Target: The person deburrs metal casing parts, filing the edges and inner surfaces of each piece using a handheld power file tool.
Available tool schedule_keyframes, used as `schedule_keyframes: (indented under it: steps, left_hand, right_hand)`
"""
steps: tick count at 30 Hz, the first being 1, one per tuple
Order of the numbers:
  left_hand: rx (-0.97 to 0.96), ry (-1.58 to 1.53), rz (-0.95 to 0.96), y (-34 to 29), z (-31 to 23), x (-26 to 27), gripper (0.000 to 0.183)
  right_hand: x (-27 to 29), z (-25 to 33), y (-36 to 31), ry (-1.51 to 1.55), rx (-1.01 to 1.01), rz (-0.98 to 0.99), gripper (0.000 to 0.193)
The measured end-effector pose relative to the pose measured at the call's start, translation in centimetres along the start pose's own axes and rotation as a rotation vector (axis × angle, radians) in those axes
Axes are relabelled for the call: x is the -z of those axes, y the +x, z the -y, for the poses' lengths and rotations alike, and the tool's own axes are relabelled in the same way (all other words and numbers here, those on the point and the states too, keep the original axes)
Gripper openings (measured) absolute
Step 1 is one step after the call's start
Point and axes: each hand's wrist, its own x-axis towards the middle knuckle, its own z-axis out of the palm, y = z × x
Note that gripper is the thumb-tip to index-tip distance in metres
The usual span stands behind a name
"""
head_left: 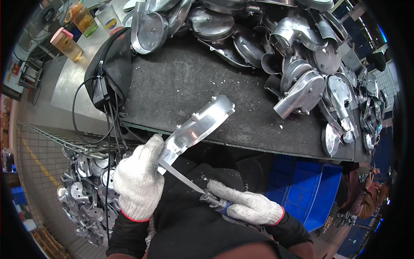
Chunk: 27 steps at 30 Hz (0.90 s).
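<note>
In my gloved left hand (pixel 140 179) is a shiny cast-metal housing (pixel 196 127), tilted up to the right with its round end over the table's front edge. My fingers close round its narrow lower end. My gloved right hand (pixel 254 206) grips the blue handle of a flat file (pixel 183 177). The file's grey blade slants up to the left, and its tip is at the housing's lower end beside my left fingers. Whether the tip touches the metal, I cannot tell. Both gloves are white knit with red cuffs.
Many similar housings (pixel 304 93) are heaped on the dark tabletop (pixel 172 82) at the back and right. A wire basket (pixel 64 140) of metal parts stands lower left. A black mesh bag with cables (pixel 113 64) is left; a blue bin (pixel 297 190) sits below right. Another person (pixel 366 194) is far right.
</note>
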Motion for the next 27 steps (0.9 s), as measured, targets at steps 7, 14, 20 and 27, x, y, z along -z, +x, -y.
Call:
schedule_keyframes:
  steps: [7, 14, 20, 27]
  left_hand:
    - [0.013, 0.030, -0.050, -0.5, 0.1, -0.6, 0.051]
    - [0.038, -0.068, -0.079, -0.6, 0.4, -0.7, 0.048]
    - [0.047, -0.101, -0.083, -0.7, 0.8, -0.4, 0.048]
    - [0.110, -0.106, 0.068, 0.4, -0.7, 1.5, 0.041]
  right_hand:
    - [-0.8, 0.2, -0.3, -0.149, 0.120, 0.030, 0.068]
    - [-2.0, -0.3, -0.5, -0.213, 0.156, -0.047, 0.069]
    - [-2.0, 1.6, -1.6, -0.305, 0.090, -0.144, 0.066]
    - [-2.8, 6.1, -1.2, -1.272, 0.077, -0.567, 0.069]
